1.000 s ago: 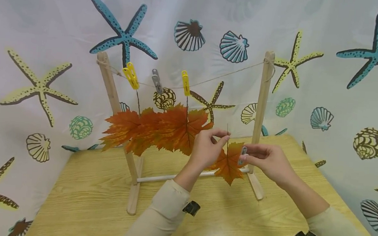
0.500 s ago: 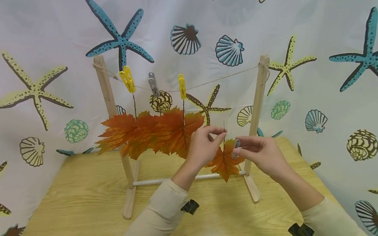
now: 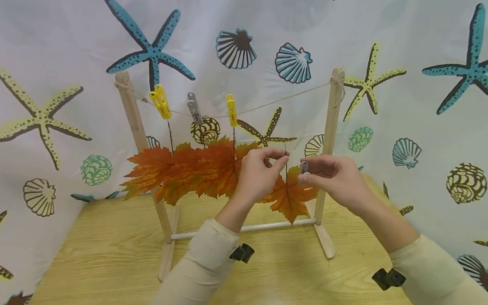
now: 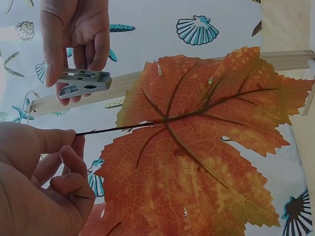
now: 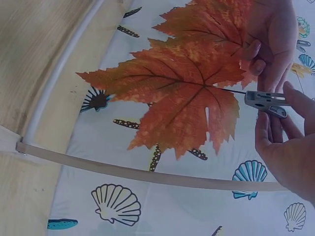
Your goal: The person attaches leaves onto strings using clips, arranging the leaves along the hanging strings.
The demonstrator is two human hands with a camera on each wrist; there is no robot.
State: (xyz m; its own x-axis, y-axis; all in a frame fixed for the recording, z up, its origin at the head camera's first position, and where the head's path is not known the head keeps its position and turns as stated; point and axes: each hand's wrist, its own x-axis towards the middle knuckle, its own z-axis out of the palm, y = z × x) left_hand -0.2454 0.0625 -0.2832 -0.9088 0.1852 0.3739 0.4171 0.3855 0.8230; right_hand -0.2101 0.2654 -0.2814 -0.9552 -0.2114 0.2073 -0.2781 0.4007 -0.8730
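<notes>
An orange artificial maple leaf hangs by its dark stem from the thumb and finger of my left hand. Just right of that stem, my right hand pinches a grey clothespin. In the left wrist view the clothespin is apart from the stem. Above both hands runs a twine line between two wooden posts. Two yellow clothespins and a grey one sit on its left half. Several overlapping orange leaves hang below them, partly behind my left hand.
The left post and right post stand on wooden feet, joined low down by a white rod. Beneath is a wooden table. A curtain printed with starfish and shells surrounds it.
Both hands have risen towards the line, lifting the leaf and the grey clothespin. The right hand has drawn closer to the stem. The head view has shifted slightly.
</notes>
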